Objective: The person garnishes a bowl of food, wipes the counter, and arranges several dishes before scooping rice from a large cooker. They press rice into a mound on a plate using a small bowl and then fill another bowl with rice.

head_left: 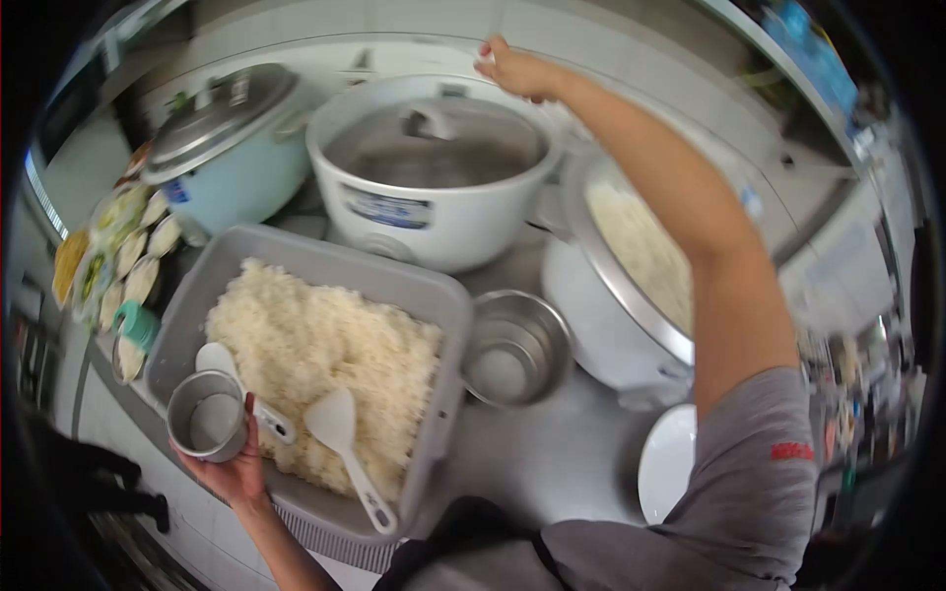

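Observation:
My left hand [236,475] is wrapped round a small metal cup [207,416], held over the near left part of a grey tub [455,325]. Cooked white rice [325,335] lies in the tub, with two white paddles, one [335,424] on the rice and another [219,361] partly behind the cup. My right arm stretches far forward. My right hand [517,74] is above the back rim of the middle rice cooker [394,212], fingers pinched; what they hold is too small to name. A metal lid [443,158] with a blurred handle sits on that cooker.
A lidded cooker [236,177] stands at the back left. An open cooker [591,305] with rice is at the right, partly behind my arm. Between tub and cooker sits a metal bowl [514,350]. A white plate [670,463] lies near right; packed food [128,246] at left.

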The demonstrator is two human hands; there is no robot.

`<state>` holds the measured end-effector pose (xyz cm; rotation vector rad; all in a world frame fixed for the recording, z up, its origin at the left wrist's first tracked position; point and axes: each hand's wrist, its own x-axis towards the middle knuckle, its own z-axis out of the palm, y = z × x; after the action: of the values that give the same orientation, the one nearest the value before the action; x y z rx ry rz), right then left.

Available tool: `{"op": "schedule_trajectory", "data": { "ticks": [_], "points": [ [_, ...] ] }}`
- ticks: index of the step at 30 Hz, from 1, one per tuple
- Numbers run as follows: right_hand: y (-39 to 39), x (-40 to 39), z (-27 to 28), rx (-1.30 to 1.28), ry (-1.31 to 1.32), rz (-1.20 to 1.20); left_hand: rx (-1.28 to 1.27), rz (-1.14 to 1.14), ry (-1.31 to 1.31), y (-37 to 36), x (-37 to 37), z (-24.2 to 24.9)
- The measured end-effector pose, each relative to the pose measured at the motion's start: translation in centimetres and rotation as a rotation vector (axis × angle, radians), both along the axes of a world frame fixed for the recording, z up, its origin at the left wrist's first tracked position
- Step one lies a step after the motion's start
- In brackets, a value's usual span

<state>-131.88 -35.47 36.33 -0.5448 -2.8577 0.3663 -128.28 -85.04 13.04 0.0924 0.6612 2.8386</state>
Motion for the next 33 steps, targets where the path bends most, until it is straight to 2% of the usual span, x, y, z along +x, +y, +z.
{"op": "schedule_trajectory", "data": {
  "ticks": [2,3,4,6,8,10,11,13,15,18,20,23,25,33],
  "points": [
    [2.1,6.4,2.0,0.005,0.015,-0.008,-0.003,-0.091,0.043,0.4,1.5,0.5],
    [4.1,10.0,2.6,0.093,0.054,0.062,0.013,-0.121,0.081,0.8,2.3,0.8],
    [6.0,13.4,3.1,0.185,0.087,0.142,0.044,-0.281,0.283,1.3,3.3,1.0],
    [10.8,19.5,2.7,0.413,0.043,0.178,0.090,-0.303,0.321,4.5,6.7,3.4],
    [13.5,24.2,0.7,0.473,-0.182,-0.076,0.155,-0.281,0.332,9.2,10.7,5.7],
    [17.3,28.0,-4.1,0.549,-0.154,-0.158,0.180,-0.190,0.307,14.7,14.4,6.8],
    [16.7,29.4,-4.8,0.548,-0.151,-0.161,0.171,-0.131,0.304,17.3,15.7,6.8],
    [14.9,31.4,-6.0,0.561,-0.409,-0.273,0.262,-0.098,0.292,22.3,17.1,5.9],
    [15.9,31.9,-6.8,0.556,-0.468,-0.277,0.210,0.022,0.144,26.8,17.8,6.9],
    [17.6,30.9,-8.6,0.553,-0.498,-0.274,0.161,0.114,0.248,33.3,16.5,8.4],
    [18.8,29.5,-10.0,0.557,-0.473,-0.268,0.090,0.274,0.403,37.3,14.6,8.9],
    [19.7,27.4,-11.9,0.583,-0.494,-0.243,0.037,0.229,0.499,40.5,12.5,9.8],
    [19.2,26.4,-12.9,0.470,-0.470,-0.185,0.020,0.203,0.473,41.9,11.6,9.6],
    [17.9,25.1,-13.4,0.314,-0.454,-0.110,0.045,0.148,0.457,42.7,11.1,9.0]
  ]
}}
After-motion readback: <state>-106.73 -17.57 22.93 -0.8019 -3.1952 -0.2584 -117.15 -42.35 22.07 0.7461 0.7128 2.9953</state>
